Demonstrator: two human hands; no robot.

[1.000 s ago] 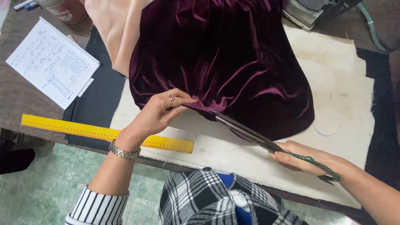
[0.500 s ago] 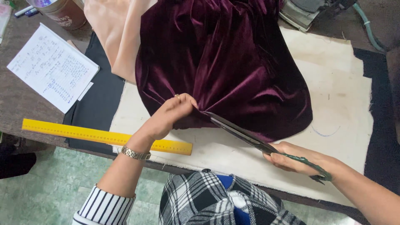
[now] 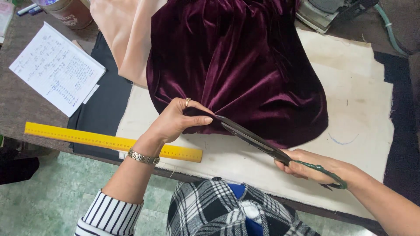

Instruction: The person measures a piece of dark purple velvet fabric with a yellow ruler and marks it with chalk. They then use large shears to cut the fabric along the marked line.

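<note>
Paper sheet (image 3: 57,67): white, handwritten, lying far left on the table, well apart from the cutting.
Yellow ruler (image 3: 109,140): flat along the near table edge, just beside the left wrist; a nudge from the forearm could send it off the edge.
Left hand (image 3: 177,120): closed in a pinch on the near hem of the velvet, thumb on top, ring showing. The thumb sits right at the blade tips, and that's the worry: if the blades close further in, they could nick it.
Velvet fabric (image 3: 236,65): deep purple, heaped in folds on the cream cloth (image 3: 358,100) at table centre. The pile looks slippery; if the pinch slackens, the layers could shift and the cut wander.
Scissors (image 3: 258,140): long blades, tips at the hem, apparently parted.
Right hand (image 3: 313,166): wrapped around the green handles, low over the cream cloth; a dipped blade might catch that underlayer too.
</note>
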